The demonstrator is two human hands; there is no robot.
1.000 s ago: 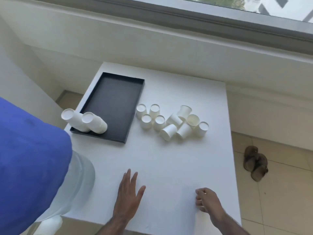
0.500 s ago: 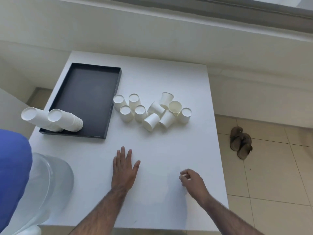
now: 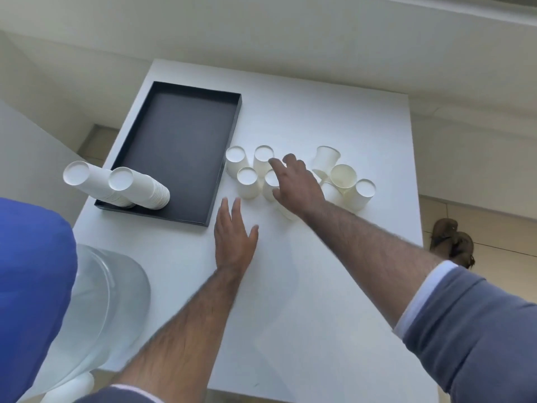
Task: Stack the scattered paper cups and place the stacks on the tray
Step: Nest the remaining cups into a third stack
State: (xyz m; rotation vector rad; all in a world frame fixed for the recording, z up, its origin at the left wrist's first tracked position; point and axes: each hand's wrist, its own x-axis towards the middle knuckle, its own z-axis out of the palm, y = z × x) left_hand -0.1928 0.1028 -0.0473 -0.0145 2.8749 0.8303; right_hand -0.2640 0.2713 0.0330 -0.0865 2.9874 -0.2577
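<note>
Several white paper cups (image 3: 247,181) stand upside down or lie scattered mid-table, right of a black tray (image 3: 177,141). Two tall cup stacks (image 3: 139,187) stand upside down in the tray's near left corner. My right hand (image 3: 293,181) hovers over the cup cluster with fingers spread, covering some cups; it grips nothing that I can see. My left hand (image 3: 234,237) lies flat on the white table (image 3: 319,271), fingers apart, just short of the nearest cups.
A large clear water bottle with a blue top (image 3: 58,286) stands at the table's near left corner. A pair of brown sandals (image 3: 452,242) lies on the tiled floor to the right. A wall ledge runs behind the table.
My right hand went from a loose fist near the table's front edge forward over the cups and opened. My left hand slid forward toward the cups. The camera tilted down.
</note>
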